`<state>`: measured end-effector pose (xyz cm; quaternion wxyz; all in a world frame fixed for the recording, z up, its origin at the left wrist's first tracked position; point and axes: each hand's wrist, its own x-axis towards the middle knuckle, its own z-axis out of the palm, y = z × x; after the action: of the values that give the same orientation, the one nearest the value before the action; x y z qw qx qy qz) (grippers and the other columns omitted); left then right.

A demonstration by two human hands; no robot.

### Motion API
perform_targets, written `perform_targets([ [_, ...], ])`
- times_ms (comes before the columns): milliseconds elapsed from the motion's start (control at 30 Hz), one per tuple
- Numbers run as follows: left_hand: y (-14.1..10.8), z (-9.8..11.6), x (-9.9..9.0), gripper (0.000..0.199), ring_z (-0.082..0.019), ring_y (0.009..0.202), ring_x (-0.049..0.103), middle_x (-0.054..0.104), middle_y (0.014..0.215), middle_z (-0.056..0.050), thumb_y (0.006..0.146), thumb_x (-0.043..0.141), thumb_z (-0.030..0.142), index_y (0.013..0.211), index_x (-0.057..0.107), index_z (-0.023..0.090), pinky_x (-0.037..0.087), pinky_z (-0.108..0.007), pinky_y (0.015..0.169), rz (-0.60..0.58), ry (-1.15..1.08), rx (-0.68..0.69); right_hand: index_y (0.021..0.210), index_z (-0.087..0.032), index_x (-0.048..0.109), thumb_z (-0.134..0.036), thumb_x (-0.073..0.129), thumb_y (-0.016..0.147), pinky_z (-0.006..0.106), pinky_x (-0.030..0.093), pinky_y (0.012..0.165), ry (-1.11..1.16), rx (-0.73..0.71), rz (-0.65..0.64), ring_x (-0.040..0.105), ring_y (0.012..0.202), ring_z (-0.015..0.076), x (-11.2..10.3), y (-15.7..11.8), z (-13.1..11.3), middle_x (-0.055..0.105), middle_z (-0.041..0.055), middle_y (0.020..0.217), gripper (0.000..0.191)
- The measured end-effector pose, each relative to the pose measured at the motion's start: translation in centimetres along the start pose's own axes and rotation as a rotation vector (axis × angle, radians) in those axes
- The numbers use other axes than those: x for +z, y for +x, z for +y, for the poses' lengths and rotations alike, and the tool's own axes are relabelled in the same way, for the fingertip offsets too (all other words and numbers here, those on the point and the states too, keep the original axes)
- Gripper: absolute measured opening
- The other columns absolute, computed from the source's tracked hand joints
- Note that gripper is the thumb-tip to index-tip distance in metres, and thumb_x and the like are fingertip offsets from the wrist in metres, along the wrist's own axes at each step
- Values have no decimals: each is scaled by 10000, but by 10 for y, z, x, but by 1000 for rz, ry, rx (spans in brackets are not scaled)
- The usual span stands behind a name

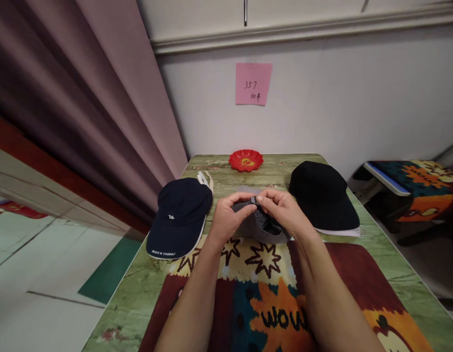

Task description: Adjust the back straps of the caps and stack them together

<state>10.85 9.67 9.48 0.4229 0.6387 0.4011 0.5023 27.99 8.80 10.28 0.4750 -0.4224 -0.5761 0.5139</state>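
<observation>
A dark grey cap (248, 228) is held just above the table's middle, its opening and back strap turned up toward me. My left hand (229, 215) pinches the strap end near a small buckle. From the other side, my right hand (280, 208) grips the same strap with thumb and forefinger, and the fingertips of both hands nearly meet. Left of my hands lies a navy cap (182, 208) with white lettering on its brim. A black cap (320, 195) rests to the right.
A red scalloped dish (246, 160) stands near the table's far edge. The patterned mat (244, 303) covers the near part of the green wood-look table (120, 313). A pink note (253, 83) is stuck on the wall behind. A curtain (101, 73) hangs at the left, and a patterned stool (424, 188) stands at the right.
</observation>
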Motion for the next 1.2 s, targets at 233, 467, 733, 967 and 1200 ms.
perform_targets([
  [233,1,-2,3,244,-202,901,679,741,944,-71,727,783,275,945,733,176,516,-322,852,84,-1,-41,1115,-202,614,-418,733,804,230,339,548,-109,-91,66,451,585,113,4,3,4,527,-61,653,397],
  [467,0,-1,7,212,-164,850,651,680,857,-34,691,776,256,819,627,178,502,-267,799,87,-141,-68,951,-207,744,-364,772,755,274,456,689,-186,-147,95,601,737,165,1,3,1,701,16,838,252],
  [733,-2,2,13,194,-167,798,630,683,807,-28,797,698,344,728,637,173,494,-288,793,132,-97,-140,953,-231,758,-298,721,807,314,496,795,-333,-264,107,676,844,206,1,3,2,755,32,929,165],
  [967,-4,8,14,105,-225,973,649,731,923,-49,789,661,235,692,638,201,451,-372,957,255,253,47,1003,-262,769,-225,674,832,345,502,864,-523,-339,131,701,911,228,7,2,1,772,39,997,199],
  [1200,-1,3,10,145,-172,845,650,731,962,-66,773,651,290,702,633,164,483,-285,795,253,-12,-151,1025,-248,758,-252,685,827,310,498,789,-564,-338,144,690,850,204,8,2,1,767,39,982,211],
])
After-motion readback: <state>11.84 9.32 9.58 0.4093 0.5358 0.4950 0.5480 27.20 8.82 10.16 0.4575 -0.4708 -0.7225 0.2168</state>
